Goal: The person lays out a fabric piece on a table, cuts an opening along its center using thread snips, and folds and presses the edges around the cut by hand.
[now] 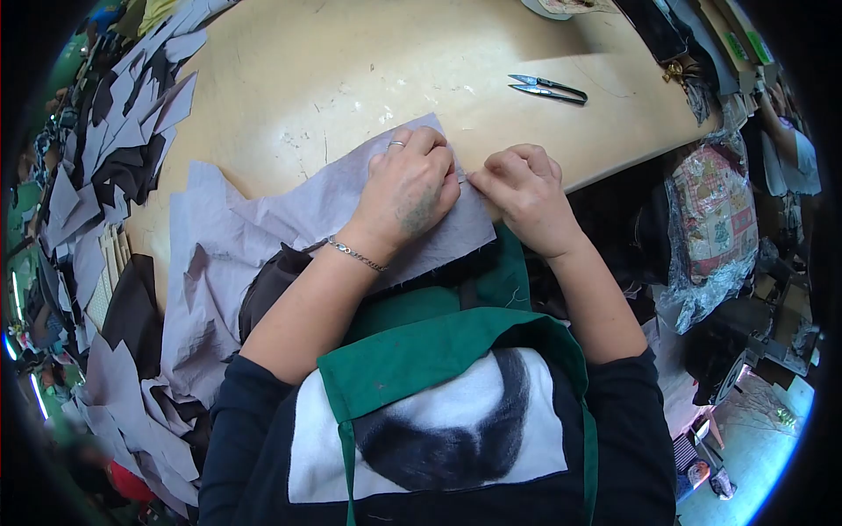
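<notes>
A wrinkled grey-lilac piece of fabric (263, 230) lies across the near part of the table and over my lap. My left hand (410, 188), with a ring and a bracelet, is closed on the fabric near its right end. Just right of it, my right hand (524, 191) is closed in a pinch at the fabric's right edge. Something tiny and pale shows between the two hands, too small to name. Beyond my right hand, thread snips (551, 89) with black handles rest on the table. Dark fabric (272, 285) bunches under my left forearm.
Heaps of grey and dark fabric pieces (132, 114) line the table's (289, 53) left side. A black flat device (653, 31) lies at the back right. A plastic-wrapped patterned bundle (715, 210) is off the right edge. Another person's arm (781, 127) shows far right.
</notes>
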A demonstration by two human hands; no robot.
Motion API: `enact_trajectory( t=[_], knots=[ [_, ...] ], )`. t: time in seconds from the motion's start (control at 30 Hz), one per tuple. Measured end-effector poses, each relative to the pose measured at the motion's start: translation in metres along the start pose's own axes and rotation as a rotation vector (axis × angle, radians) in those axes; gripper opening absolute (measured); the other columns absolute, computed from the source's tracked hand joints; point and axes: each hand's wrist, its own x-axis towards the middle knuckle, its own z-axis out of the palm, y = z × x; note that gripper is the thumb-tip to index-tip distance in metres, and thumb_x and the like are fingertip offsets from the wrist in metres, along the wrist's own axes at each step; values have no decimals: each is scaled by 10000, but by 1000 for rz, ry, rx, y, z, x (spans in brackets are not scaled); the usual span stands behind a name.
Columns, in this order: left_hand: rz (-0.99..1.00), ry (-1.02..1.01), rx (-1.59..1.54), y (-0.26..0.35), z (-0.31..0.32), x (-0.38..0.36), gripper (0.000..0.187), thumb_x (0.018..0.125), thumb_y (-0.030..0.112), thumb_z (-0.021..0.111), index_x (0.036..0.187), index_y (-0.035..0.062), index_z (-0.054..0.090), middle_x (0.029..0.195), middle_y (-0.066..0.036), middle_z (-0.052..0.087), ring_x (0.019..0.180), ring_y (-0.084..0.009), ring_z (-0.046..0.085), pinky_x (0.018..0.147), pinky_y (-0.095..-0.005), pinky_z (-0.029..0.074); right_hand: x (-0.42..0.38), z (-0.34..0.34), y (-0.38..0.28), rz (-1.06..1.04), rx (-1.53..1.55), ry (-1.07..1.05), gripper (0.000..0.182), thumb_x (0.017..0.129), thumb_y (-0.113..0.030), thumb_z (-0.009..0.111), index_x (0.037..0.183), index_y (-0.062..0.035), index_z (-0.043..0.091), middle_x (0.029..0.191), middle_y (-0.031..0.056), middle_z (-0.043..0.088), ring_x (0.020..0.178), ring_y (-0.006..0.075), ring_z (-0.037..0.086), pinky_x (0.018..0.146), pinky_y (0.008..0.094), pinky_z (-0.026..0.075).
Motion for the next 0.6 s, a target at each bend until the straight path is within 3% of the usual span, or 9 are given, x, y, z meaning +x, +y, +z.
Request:
enact_trajectory(
  t=[0.2,0.6],
  knots=[
    [0,26,-14,-1,3,-1,100,749,141,680,774,61,625,1016,-59,616,956,-254,585,753,-382,499,7,7,-7,70,143,85,216,689,-85,699,896,-145,703,971,-12,584,958,211,539,784,363,445],
    [-49,-50,25,1,-5,-10,386,771,227,717,1115,77,624,1187,-70,575,1150,-274,531,864,-417,481,1,10,-8,-18,1,51,214,744,-166,627,944,-184,701,970,-18,562,996,196,538,849,340,410]
  ],
)
